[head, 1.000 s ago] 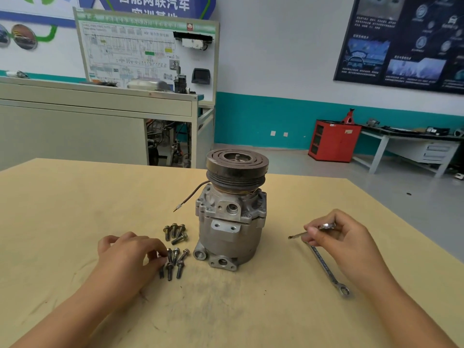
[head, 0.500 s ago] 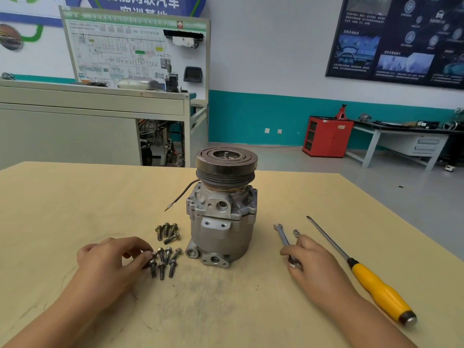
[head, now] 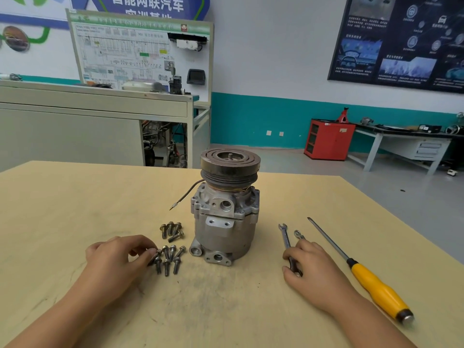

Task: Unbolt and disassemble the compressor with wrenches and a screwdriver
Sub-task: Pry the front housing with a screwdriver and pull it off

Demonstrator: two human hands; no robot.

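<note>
The compressor [head: 226,217] stands upright in the middle of the table [head: 75,197], pulley [head: 229,162] on top, where it was a second ago; nothing on its housing has moved; its wire [head: 185,194] sticks out to the left; the bolts [head: 170,257] lie in two small clusters just left of its base, already out; the left hand [head: 115,262] stays at the nearer cluster, fingers curled with forefinger and thumb at one bolt's head, though whether they truly pinch it I cannot tell; the change is on the right: the right hand [head: 313,267], which a second ago held a wrench raised, has come down flat, its fingers and thumb closed over the handles of the two wrenches [head: 285,236] lying right of the compressor; the screwdriver [head: 371,285] now lies free beyond them, untouched; so unbolting looks finished, and tools are being laid aside before the housing is parted.
</note>
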